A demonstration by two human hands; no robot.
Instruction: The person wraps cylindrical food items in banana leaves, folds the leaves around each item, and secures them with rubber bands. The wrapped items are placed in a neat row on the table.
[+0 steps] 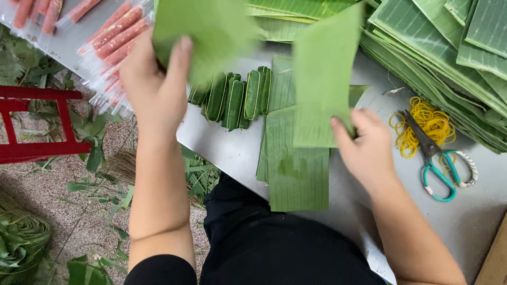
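1. Table [232, 150] of grey metal holds leaf stacks [454, 47], scissors [438, 158]; floor [68, 174] littered with scraps.
2. Left hand [153, 89] raised, gripping a leaf [206, 31].
3. Right hand [367, 150] pinches a strip [322, 74] above the table.

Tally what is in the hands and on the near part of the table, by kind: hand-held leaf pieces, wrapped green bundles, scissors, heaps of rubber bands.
Leaf pieces held up: 2, one in the left hand and one in the right hand
Wrapped green bundles: about 6; overlap hides the exact number
Scissors: 1
Yellow rubber band heap: 1
Total: about 10
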